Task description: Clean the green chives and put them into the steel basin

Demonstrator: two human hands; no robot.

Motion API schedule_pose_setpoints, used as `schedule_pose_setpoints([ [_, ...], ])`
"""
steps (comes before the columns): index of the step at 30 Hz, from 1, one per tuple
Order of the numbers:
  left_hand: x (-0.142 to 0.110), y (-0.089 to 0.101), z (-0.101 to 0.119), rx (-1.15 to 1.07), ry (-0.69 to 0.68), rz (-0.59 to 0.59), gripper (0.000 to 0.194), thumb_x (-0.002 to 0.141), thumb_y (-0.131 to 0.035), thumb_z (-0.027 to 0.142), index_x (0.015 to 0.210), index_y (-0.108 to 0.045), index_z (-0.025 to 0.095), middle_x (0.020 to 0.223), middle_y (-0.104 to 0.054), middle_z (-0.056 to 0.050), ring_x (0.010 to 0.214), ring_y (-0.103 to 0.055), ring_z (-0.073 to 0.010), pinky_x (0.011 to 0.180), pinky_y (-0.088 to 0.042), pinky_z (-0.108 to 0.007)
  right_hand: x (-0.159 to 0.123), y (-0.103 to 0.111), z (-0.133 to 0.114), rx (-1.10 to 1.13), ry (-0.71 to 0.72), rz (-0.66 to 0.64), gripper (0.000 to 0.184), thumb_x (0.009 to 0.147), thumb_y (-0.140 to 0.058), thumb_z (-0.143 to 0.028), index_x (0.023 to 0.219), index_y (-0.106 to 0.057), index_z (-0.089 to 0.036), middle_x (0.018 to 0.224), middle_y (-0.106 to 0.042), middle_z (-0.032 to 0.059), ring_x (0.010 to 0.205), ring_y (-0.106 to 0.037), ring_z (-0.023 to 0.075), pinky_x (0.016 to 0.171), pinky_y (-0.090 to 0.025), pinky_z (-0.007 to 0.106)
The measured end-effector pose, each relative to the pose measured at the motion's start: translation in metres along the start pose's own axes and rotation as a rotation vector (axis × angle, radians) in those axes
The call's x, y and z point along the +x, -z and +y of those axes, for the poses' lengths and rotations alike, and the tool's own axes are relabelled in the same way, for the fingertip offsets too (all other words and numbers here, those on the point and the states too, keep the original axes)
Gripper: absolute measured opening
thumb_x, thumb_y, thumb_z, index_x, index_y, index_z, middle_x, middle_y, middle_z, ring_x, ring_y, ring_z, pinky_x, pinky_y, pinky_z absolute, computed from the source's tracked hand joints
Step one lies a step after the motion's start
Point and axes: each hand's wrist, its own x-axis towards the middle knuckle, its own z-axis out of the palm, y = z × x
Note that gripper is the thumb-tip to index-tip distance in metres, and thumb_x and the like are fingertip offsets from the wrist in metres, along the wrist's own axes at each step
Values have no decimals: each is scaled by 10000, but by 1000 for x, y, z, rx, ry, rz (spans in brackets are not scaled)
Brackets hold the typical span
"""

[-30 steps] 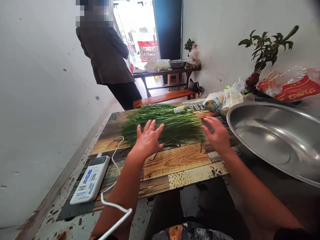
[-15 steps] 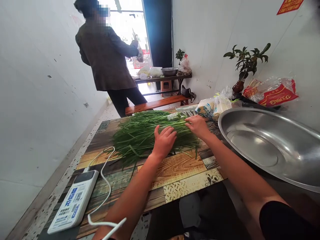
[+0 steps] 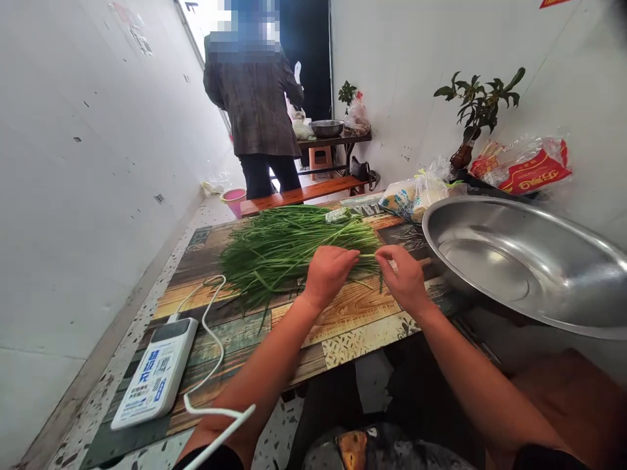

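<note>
A loose heap of long green garlic chives (image 3: 274,248) lies on the wood-patterned table, leafy tips to the left and pale stem ends to the right. At the heap's front right, my left hand (image 3: 329,274) is closed in a pinch around a chive stem. Just right of it my right hand (image 3: 400,277) pinches the pale end of the same stem between thumb and fingertips. A short length of stem shows between the two hands. On the back of the heap rests a small whitish wrapped bundle (image 3: 337,215).
A large steel basin (image 3: 490,261) stands at the right. Plastic bags (image 3: 416,196) and a potted plant (image 3: 482,108) are behind it. A white power bank (image 3: 154,372) with a cable (image 3: 215,339) lies front left. A person (image 3: 259,98) stands beyond the bench (image 3: 304,194).
My right hand has come down from the stem ends toward me, and my left hand has turned and closed beside it on a stem. The person in the background has moved right.
</note>
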Motion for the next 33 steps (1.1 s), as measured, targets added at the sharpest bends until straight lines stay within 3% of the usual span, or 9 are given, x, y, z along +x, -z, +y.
schedule_pose_setpoints([
  [3, -14, 1, 7, -60, 52, -39, 196, 923, -500, 257, 978, -665, 167, 883, -716, -52, 789, -642, -137, 709, -477, -254, -18, -17, 2, 442, -402, 27, 243, 770, -656, -382, 935, -603, -211, 831, -658, 22, 749, -609, 152, 725, -499, 313],
  [6, -33, -6, 10, -129, 124, -33, 208, 930, -477, 228, 1008, -655, 155, 892, -710, -64, 794, -643, -136, 717, -500, -245, -31, -37, 0, 796, -712, -111, 355, 651, -737, -384, 928, -622, -194, 736, -640, -8, 595, -575, 112, 559, -472, 251],
  [8, -42, -13, 9, -156, 131, -56, 205, 925, -482, 216, 1007, -657, 149, 883, -710, -68, 792, -647, -141, 722, -511, -250, -38, -46, -1, 804, -787, -162, 288, 643, -734, -380, 820, -648, -170, 622, -602, -23, 496, -519, 91, 469, -415, 226],
  [10, -47, -20, 7, -176, 109, -90, 203, 922, -486, 211, 1001, -663, 150, 883, -709, -71, 793, -649, -145, 726, -520, -258, -43, -51, 0, 748, -815, -130, 249, 657, -713, -392, 731, -647, -163, 533, -568, -32, 429, -476, 84, 421, -379, 226],
  [14, -49, -28, 4, -227, 87, -139, 200, 922, -486, 211, 1003, -664, 169, 879, -706, -60, 790, -644, -141, 728, -525, -260, -47, -46, 6, 695, -853, -113, 241, 665, -690, -409, 683, -629, -177, 494, -566, -32, 390, -474, 96, 390, -377, 235],
  [23, -49, -30, -2, -138, 139, -182, 183, 913, -506, 219, 935, -682, 171, 845, -704, -52, 770, -638, -146, 720, -508, -260, -30, -6, 47, 274, -764, 74, 264, 749, -587, -439, 746, -621, -176, 540, -553, -27, 440, -485, 117, 454, -391, 259],
  [26, -49, -31, -3, -105, 139, -195, 193, 914, -501, 221, 914, -688, 173, 827, -701, -51, 754, -633, -142, 707, -501, -253, -29, 7, 54, -182, -560, -21, 239, 768, -602, -375, 631, -581, -181, 566, -539, -7, 520, -485, 128, 531, -362, 269],
  [29, -49, -31, -2, -75, 124, -209, 199, 914, -495, 210, 924, -690, 174, 831, -697, -56, 768, -633, -147, 711, -498, -257, -30, 8, 43, -544, -319, -129, 215, 761, -654, -352, 652, -588, -179, 684, -564, 26, 613, -496, 148, 580, -349, 280],
  [33, -49, -30, 0, -53, 52, -230, 202, 912, -490, 203, 928, -690, 177, 820, -685, -61, 765, -624, -156, 702, -496, -267, -27, -6, 22, -518, 83, -337, 143, 803, -651, -318, 860, -663, -187, 893, -605, 73, 842, -530, 200, 724, -389, 310],
])
